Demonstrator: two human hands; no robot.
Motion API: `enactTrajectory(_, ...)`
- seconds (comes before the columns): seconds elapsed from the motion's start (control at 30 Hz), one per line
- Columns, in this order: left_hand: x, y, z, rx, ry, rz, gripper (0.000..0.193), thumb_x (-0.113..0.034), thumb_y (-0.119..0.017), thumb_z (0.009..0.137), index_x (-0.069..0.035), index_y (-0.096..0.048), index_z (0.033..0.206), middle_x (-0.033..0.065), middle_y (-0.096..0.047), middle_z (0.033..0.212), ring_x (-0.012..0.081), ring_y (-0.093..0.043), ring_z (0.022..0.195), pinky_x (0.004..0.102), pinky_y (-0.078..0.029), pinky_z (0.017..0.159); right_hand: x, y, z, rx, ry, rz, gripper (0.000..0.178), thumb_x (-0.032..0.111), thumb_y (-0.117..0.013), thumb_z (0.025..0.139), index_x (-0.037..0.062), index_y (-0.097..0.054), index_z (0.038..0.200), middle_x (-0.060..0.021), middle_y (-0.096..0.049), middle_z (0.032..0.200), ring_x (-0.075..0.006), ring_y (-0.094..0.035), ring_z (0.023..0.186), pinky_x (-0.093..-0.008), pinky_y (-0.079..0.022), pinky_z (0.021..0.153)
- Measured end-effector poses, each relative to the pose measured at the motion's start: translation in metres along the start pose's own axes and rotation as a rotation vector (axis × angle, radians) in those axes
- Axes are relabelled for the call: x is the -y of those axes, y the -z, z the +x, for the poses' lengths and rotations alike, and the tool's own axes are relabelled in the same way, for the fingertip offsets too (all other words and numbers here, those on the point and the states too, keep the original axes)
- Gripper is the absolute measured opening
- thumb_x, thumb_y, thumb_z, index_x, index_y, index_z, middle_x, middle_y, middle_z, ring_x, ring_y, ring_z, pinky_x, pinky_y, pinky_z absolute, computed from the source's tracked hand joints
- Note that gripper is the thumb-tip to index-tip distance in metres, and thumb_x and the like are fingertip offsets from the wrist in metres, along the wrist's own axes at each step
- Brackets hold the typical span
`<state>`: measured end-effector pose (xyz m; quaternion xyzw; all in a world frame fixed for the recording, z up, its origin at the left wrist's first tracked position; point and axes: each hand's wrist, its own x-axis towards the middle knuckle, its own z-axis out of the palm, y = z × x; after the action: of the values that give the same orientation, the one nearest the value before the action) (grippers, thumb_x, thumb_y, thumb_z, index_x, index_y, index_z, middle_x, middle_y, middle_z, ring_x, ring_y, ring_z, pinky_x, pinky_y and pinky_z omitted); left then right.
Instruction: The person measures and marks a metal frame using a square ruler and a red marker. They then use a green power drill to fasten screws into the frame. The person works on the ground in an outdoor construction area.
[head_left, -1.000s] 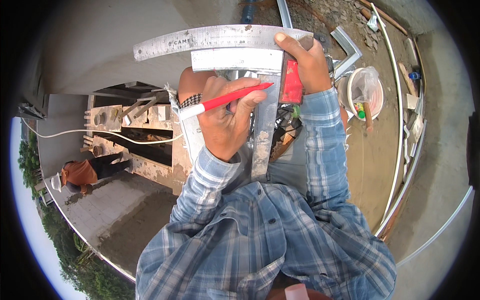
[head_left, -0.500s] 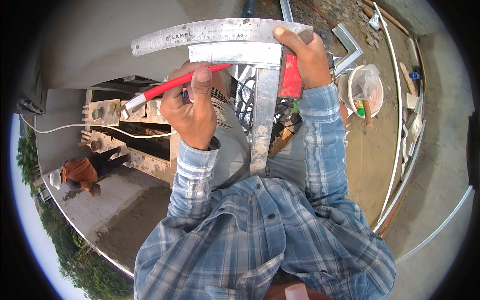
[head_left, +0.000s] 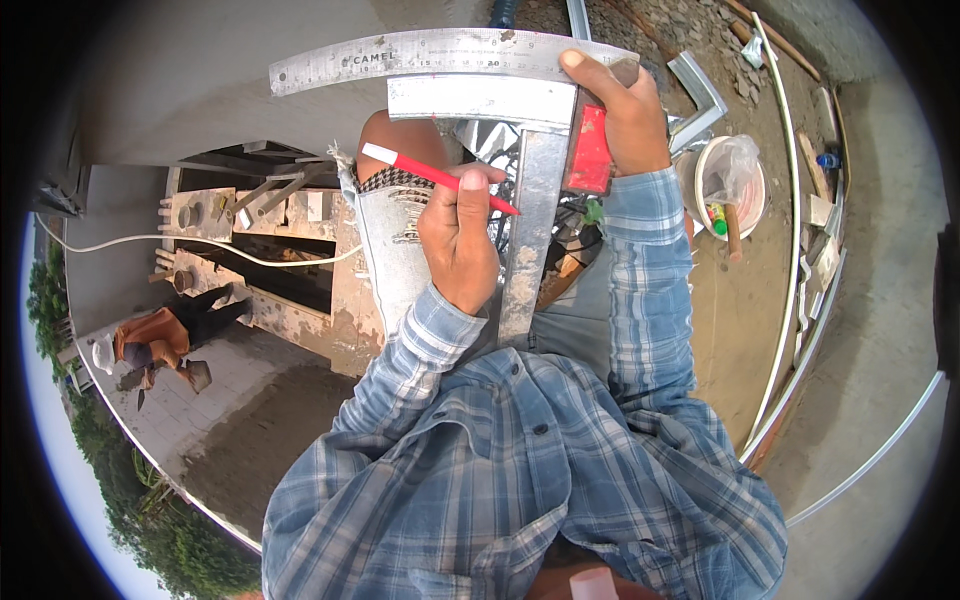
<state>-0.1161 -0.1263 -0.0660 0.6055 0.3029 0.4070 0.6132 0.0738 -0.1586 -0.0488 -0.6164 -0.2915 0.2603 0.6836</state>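
My left hand (head_left: pixel 461 240) is closed around a red marker pen (head_left: pixel 440 178) with a white back end. Its pointed tip lies over or against the left side of a long grey metal channel (head_left: pixel 533 215). A bright metal crosspiece (head_left: pixel 480 100) spans the channel's far end. Along that piece's far edge rests the long steel blade (head_left: pixel 450 53) of a square with a red stock (head_left: pixel 591 150). My right hand (head_left: pixel 635 120) grips the square at its right end, thumb on the blade and fingers mostly hidden behind.
A white bucket (head_left: pixel 757 205) with a plastic bag and a hammer-like wooden handle stands right. Long pale pipes (head_left: pixel 795 250) run beyond it. An angled metal profile (head_left: pixel 697 100) lies at far right. Left, a person (head_left: pixel 155 340) in orange bends near a dirty wooden frame (head_left: pixel 345 300).
My left hand has moved right and nearer to me, turning the marker so its tip points at the channel. The square and metal pieces have shifted slightly right.
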Motion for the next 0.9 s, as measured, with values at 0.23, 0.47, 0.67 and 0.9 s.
enactTrajectory(0.23,-0.027,0.005,0.009,0.044,-0.253,0.082,0.032,-0.024,-0.049,0.098,0.003,-0.064,0.09,0.0063,-0.058,0.079,0.0116,-0.048,0.073,0.0259,-0.04,0.067,0.001,0.007,-0.003,-0.015,0.01,-0.031,0.032,0.026,-0.069,0.08,-0.0022,-0.066,0.095,-0.0057,-0.067,0.085,-0.0124,-0.062,0.075,-0.0251,-0.048,0.07)
enactTrajectory(0.47,-0.007,-0.017,0.026,0.095,-0.367,0.072,0.023,-0.022,-0.054,0.096,0.001,-0.053,0.094,0.0085,-0.054,0.089,0.0167,-0.051,0.077,0.0291,-0.043,0.072,0.005,-0.003,-0.003,-0.025,-0.011,0.041,0.034,0.028,-0.069,0.081,-0.0026,-0.066,0.095,-0.0062,-0.067,0.085,-0.0129,-0.062,0.076,-0.0258,-0.048,0.071)
enactTrajectory(0.67,0.006,-0.023,0.029,0.117,-0.442,0.165,0.02,-0.022,-0.051,0.097,-0.002,-0.05,0.098,0.0027,-0.049,0.089,0.0091,-0.044,0.075,0.0222,-0.039,0.068,-0.002,0.004,0.0,-0.024,0.033,-0.073,0.035,0.029,-0.068,0.081,-0.0029,-0.066,0.094,-0.0062,-0.067,0.085,-0.0125,-0.062,0.076,-0.0259,-0.048,0.07)
enactTrajectory(0.9,0.01,-0.029,0.035,0.075,-0.527,0.156,0.021,-0.023,-0.054,0.096,-0.002,-0.05,0.098,0.0041,-0.05,0.089,0.0116,-0.047,0.077,0.025,-0.041,0.07,0.0,0.0,0.0,-0.021,0.013,-0.047,0.036,0.031,-0.069,0.081,-0.0027,-0.067,0.094,-0.0065,-0.067,0.085,-0.0125,-0.062,0.075,-0.0257,-0.048,0.07)
